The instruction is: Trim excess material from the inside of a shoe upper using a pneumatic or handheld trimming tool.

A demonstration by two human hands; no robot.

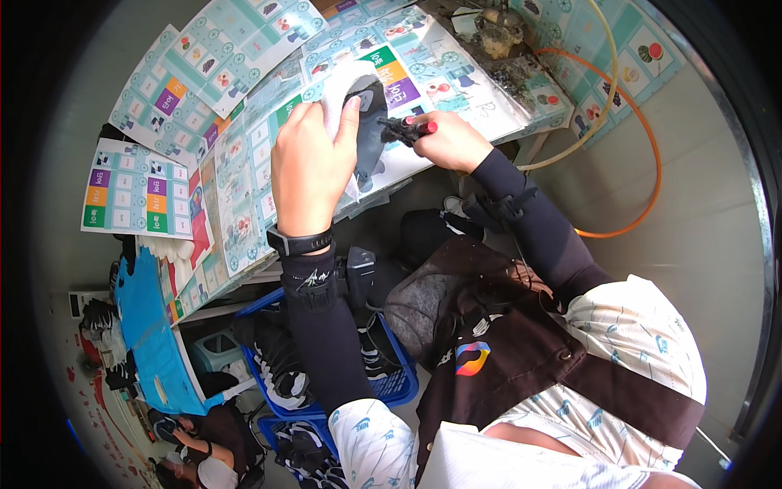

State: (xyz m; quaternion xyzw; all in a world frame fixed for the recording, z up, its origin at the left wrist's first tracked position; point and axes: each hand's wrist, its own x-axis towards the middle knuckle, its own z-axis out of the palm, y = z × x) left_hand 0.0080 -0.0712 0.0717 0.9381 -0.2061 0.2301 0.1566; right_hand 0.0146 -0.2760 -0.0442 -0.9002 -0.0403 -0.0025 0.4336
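Observation:
Over the near edge of the worktable, my left hand (311, 167) grips a dark grey, shoe-shaped piece (372, 134) with white along its left side and top. My thumb lies across its face and the fingers are behind it. Whether it is a whole shoe or only a sole, I cannot tell. From the right, my right hand (456, 144) is closed around a brush (398, 130) with dark bristles and a red-ended handle. The bristles are at the right edge of the grey piece; whether they touch it is unclear.
Printed sheets cover the worktable (252, 191). A crusted pot (498, 33) stands at the far right, near an orange hose (652, 155). Below are a blue basket of shoes (399, 383) and a bright blue surface (155, 326). Another person (216, 464) sits at the lower left.

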